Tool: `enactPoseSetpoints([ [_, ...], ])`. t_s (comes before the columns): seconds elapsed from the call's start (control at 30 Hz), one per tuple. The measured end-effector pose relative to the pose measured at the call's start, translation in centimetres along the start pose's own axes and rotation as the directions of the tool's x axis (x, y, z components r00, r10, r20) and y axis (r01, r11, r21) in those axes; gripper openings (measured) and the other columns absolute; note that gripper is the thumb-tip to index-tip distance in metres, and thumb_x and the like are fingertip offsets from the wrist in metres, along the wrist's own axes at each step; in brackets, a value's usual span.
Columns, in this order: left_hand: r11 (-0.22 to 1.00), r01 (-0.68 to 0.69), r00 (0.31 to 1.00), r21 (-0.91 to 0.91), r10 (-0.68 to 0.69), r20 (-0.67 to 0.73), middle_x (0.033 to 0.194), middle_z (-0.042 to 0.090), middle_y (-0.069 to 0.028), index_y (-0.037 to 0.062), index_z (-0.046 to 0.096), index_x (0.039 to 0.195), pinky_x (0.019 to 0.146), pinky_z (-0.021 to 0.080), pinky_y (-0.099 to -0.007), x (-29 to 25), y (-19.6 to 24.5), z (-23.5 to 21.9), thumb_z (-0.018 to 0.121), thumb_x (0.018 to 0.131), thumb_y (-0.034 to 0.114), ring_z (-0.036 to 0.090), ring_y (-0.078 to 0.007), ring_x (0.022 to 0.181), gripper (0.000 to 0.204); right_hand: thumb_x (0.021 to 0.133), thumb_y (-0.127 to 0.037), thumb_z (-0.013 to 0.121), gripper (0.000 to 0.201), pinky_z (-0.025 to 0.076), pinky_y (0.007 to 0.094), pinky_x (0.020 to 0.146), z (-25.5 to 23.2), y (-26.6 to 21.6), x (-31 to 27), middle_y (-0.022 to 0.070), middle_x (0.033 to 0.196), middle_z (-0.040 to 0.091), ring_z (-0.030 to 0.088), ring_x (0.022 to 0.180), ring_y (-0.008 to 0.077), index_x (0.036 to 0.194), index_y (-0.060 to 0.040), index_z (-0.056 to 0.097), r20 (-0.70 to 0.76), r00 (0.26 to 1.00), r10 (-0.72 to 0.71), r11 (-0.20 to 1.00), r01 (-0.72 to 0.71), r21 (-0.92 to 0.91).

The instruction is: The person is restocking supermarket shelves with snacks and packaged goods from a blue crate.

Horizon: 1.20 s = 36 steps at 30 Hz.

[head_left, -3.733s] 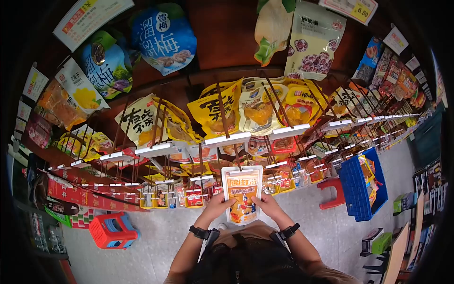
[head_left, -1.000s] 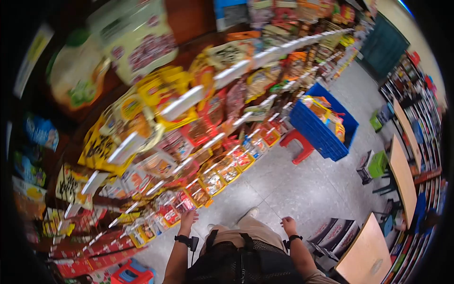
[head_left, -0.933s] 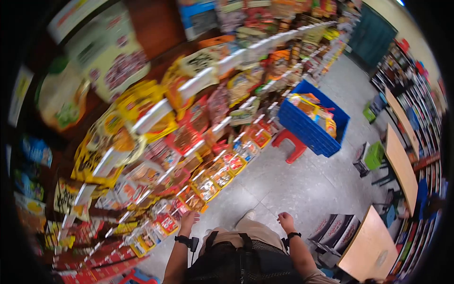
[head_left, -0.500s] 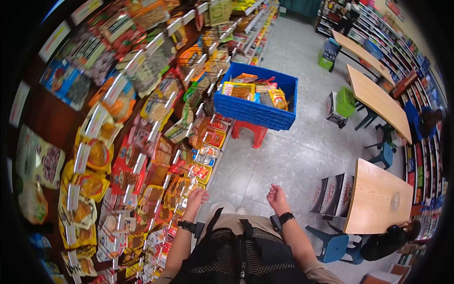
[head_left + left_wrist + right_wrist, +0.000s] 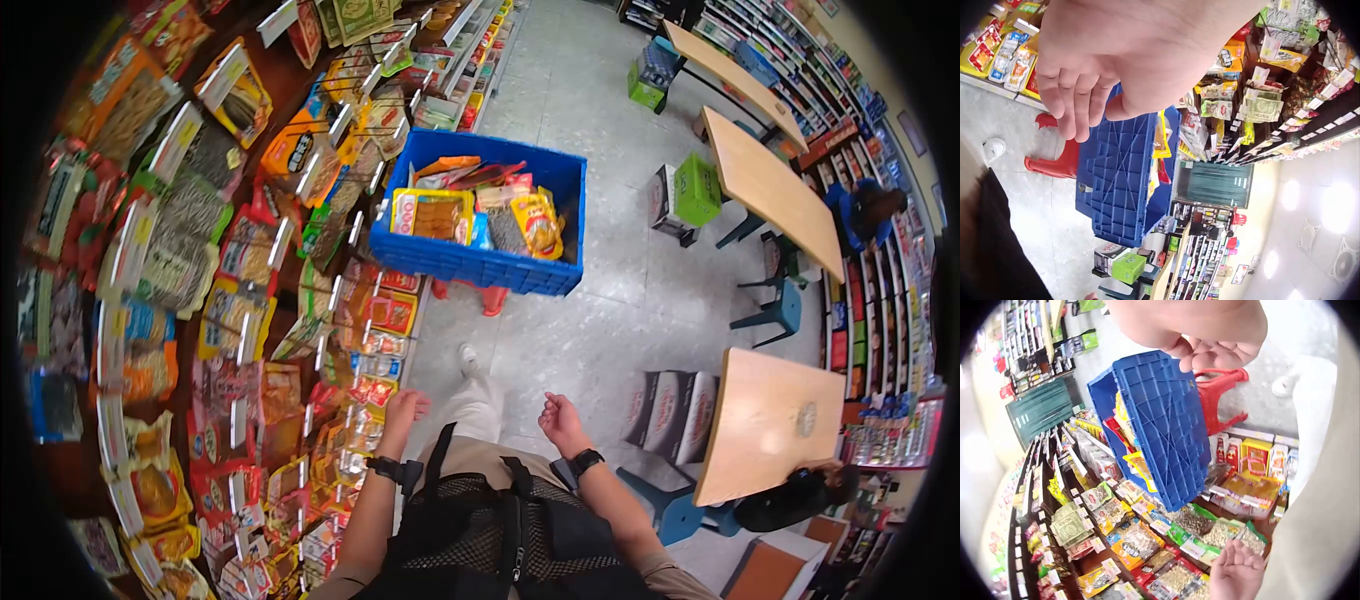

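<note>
My left hand (image 5: 405, 412) hangs at waist height beside the snack shelves and holds nothing. In the left wrist view its fingers (image 5: 1072, 103) are relaxed and nearly straight. To the right, my right hand (image 5: 562, 420) is also empty, its fingers loosely curled, as the right wrist view shows (image 5: 1210, 344). Ahead of both hands, a blue plastic crate (image 5: 475, 268) sits on a red plastic stool (image 5: 490, 298). Inside lie several bagged snacks, among them a yellow-framed pack (image 5: 432, 215) and a yellow pouch (image 5: 538, 225). Neither hand touches the crate.
Racks of hanging snack bags (image 5: 240, 330) run along my left. On the right stand wooden tables (image 5: 770, 420), blue stools (image 5: 678, 515), dark cartons (image 5: 670, 415) and a green box (image 5: 697, 188). Two people sit by the tables. Grey floor (image 5: 600, 320) lies between.
Earlier both hands held an orange-and-white snack pouch before the rack; now they are empty and lowered. The view has turned right along the aisle, and the blue crate has come nearer.
</note>
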<state>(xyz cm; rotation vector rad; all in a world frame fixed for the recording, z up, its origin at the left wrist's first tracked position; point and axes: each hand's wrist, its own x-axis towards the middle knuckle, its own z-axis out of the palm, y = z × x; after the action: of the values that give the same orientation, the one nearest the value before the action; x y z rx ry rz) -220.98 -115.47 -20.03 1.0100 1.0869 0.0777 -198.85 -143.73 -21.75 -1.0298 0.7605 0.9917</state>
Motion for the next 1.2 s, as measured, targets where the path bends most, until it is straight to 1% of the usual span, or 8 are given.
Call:
enactPoseSetpoints([
  [0.4, 0.983, -0.129, 0.965, 0.131, 0.094, 0.245, 0.087, 0.069, -0.0083, 0.0026, 0.064, 0.099, 0.063, 0.050, -0.0264, 23.6, 21.4, 16.8, 0.057, 0.095, 0.025, 0.064, -0.0138, 0.071, 0.024, 0.097, -0.025, 0.049, 0.028, 0.048, 0.0250, 0.066, 19.7, -21.2, 10.5, 0.0042, 0.087, 0.065, 0.058, 0.068, 0.0120, 0.109, -0.0042, 0.063, 0.127, 0.958, -0.257, 0.818, 0.286, -0.499],
  [0.6, 0.997, 0.063, 0.967, 0.048, -0.073, 0.245, 0.104, 0.072, -0.0081, 0.0067, 0.059, 0.113, 0.065, 0.050, -0.0278, 30.8, 23.9, 26.6, 0.055, 0.097, 0.032, 0.067, -0.0153, 0.080, 0.031, 0.097, -0.016, 0.056, 0.023, 0.048, 0.0236, 0.080, 20.9, -28.3, 22.2, 0.0035, 0.101, 0.064, 0.059, 0.091, 0.0116, 0.117, -0.0042, 0.059, 0.224, 0.907, -0.357, 0.652, 0.413, -0.635],
  [0.67, 0.983, 0.180, 0.959, 0.029, -0.182, 0.219, 0.107, 0.071, -0.0085, 0.0075, 0.058, 0.115, 0.068, 0.050, -0.0285, 33.1, 24.1, 28.9, 0.055, 0.097, 0.031, 0.066, -0.0160, 0.085, 0.030, 0.095, -0.007, 0.056, 0.024, 0.049, 0.0277, 0.086, 21.9, -30.6, 25.6, 0.0065, 0.103, 0.064, 0.060, 0.097, 0.0134, 0.118, 0.0015, 0.056, 0.331, 0.783, -0.527, 0.543, 0.610, -0.578],
  [0.87, 0.924, 0.368, 0.927, 0.101, -0.373, 0.043, 0.113, 0.062, -0.0063, 0.0079, 0.050, 0.127, 0.078, 0.052, -0.0341, 41.0, 22.8, 34.9, 0.058, 0.095, 0.031, 0.063, -0.0187, 0.099, 0.040, 0.095, 0.000, 0.048, 0.052, 0.039, 0.0344, 0.108, 22.8, -36.8, 35.7, 0.0200, 0.139, 0.049, 0.049, 0.130, 0.0263, 0.144, 0.0050, 0.032, 0.407, 0.831, -0.378, 0.462, 0.551, -0.695],
  [0.97, 0.940, 0.339, 0.938, -0.028, -0.341, -0.059, 0.112, 0.060, -0.0109, 0.0066, 0.038, 0.129, 0.078, 0.052, -0.0338, 43.4, 23.2, 38.0, 0.063, 0.092, 0.026, 0.066, -0.0207, 0.091, 0.050, 0.092, -0.008, 0.054, 0.070, 0.035, 0.0411, 0.111, 24.3, -39.2, 39.4, 0.0319, 0.143, 0.041, 0.043, 0.132, 0.0428, 0.149, 0.0097, 0.019, 0.587, 0.708, -0.392, -0.127, 0.590, -0.797],
  [1.07, 0.934, 0.357, 0.927, 0.015, -0.352, -0.129, 0.108, 0.061, -0.0123, 0.0042, 0.030, 0.133, 0.074, 0.053, -0.0333, 43.7, 23.3, 39.2, 0.069, 0.088, 0.026, 0.065, -0.0189, 0.086, 0.064, 0.092, -0.015, 0.056, 0.075, 0.035, 0.0432, 0.111, 25.0, -40.3, 39.7, 0.0336, 0.142, 0.041, 0.042, 0.132, 0.0458, 0.148, 0.0120, 0.016, 0.456, 0.868, -0.196, -0.009, 0.464, -0.886],
  [1.13, 0.938, 0.338, 0.941, 0.082, -0.338, -0.009, 0.107, 0.066, -0.0093, 0.0024, 0.048, 0.126, 0.079, 0.052, -0.0301, 43.6, 23.9, 39.8, 0.070, 0.090, 0.028, 0.065, -0.0161, 0.091, 0.049, 0.092, -0.019, 0.059, 0.066, 0.040, 0.0439, 0.106, 25.4, -41.2, 39.1, 0.0319, 0.133, 0.051, 0.048, 0.126, 0.0443, 0.144, 0.0104, 0.031, 0.441, 0.849, -0.290, -0.071, 0.440, -0.895],
  [1.2, 0.958, 0.270, 0.963, 0.096, -0.268, -0.033, 0.103, 0.068, -0.0023, 0.0052, 0.062, 0.116, 0.077, 0.048, -0.0236, 42.1, 26.6, 41.2, 0.068, 0.093, 0.036, 0.062, -0.0093, 0.089, 0.039, 0.090, -0.023, 0.064, 0.048, 0.043, 0.0494, 0.100, 25.8, -42.7, 38.2, 0.0281, 0.120, 0.061, 0.055, 0.116, 0.0442, 0.127, 0.0061, 0.054, 0.489, 0.843, -0.225, 0.142, 0.525, -0.839],
])
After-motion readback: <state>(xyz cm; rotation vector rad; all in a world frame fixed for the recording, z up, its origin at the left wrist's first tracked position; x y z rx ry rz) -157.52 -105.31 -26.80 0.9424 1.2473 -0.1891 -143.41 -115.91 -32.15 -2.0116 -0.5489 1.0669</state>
